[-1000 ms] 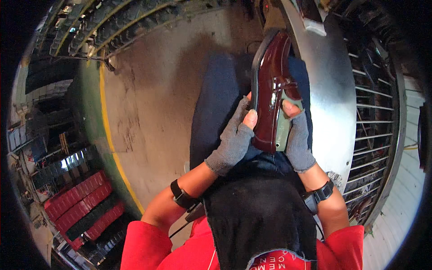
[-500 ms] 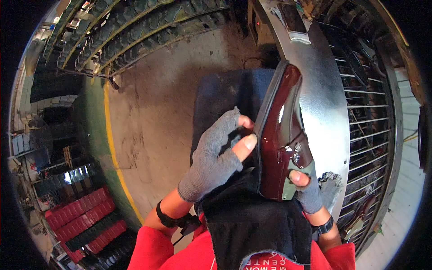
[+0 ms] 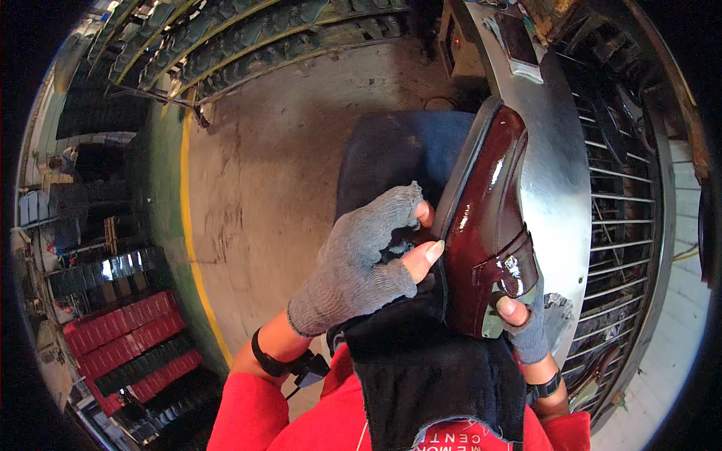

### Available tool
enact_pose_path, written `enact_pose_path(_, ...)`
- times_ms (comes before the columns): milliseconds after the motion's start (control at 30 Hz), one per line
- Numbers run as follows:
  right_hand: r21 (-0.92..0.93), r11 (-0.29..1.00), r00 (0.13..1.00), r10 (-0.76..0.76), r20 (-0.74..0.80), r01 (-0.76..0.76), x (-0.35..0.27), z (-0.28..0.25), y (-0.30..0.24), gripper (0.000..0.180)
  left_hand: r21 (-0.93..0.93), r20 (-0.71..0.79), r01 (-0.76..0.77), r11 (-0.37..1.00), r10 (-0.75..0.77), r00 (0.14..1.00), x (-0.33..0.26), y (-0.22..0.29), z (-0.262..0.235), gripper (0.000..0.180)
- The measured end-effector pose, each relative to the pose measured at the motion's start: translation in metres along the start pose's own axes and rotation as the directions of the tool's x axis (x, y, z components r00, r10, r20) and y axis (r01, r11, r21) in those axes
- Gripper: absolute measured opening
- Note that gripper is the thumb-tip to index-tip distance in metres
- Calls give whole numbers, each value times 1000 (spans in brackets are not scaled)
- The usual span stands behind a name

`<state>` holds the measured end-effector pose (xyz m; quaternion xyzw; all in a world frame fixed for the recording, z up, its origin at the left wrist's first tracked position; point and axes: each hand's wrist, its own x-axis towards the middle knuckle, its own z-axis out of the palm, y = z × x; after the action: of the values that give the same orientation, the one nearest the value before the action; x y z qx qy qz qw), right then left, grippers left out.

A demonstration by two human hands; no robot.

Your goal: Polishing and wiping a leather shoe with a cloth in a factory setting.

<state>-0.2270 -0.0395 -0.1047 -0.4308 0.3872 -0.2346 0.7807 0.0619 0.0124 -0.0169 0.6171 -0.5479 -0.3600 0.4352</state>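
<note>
- Your left hand (image 3: 361, 259), in a grey fingerless glove, pinches the sole edge of the glossy maroon shoe (image 3: 487, 225); bare fingertips may smudge it.
- Your right hand (image 3: 523, 325) pinches its heel end; that narrow grip could let it slip.
- The shoe sits tilted over your lap, near the metal panel (image 3: 560, 158), where a scuff is possible.

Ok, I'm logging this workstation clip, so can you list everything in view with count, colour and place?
shoe: one, glossy dark red with a strap, held upright at centre right
cloth: one, black, draped below the shoe over the lap
apron: one, dark blue, behind the hands
metal table: one, silver, curved, right of the shoe
wire rack: one, grey, far right
floor: grey concrete with a yellow line, left
red boxes: a stack, count unclear, lower left
left hand: grey fingerless glove, at the shoe's sole edge
right hand: grey fingerless glove, grip on the shoe's heel end
</note>
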Motion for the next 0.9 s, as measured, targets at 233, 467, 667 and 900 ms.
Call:
enact_pose_path(233,-131,984,991,-126,-55,118,0,30,-35,99,73,-87,125,989,-118,989,0,21,7,25)
enact_pose_path(467,253,967,994,9,-112,20,10,2,-32,82,182,-12,-140,973,145,989,45,-1,29,35)
enact_pose_path(667,61,990,881,-82,-466,125,-47,-152,-45,62,-161,433,317,935,-221,874,85,-54,66,31)
enact_pose_path(900,-453,693,504,-148,-851,-561,-228,-313,-27,65,267,371,-152,952,44,928,52,-109,87,23)
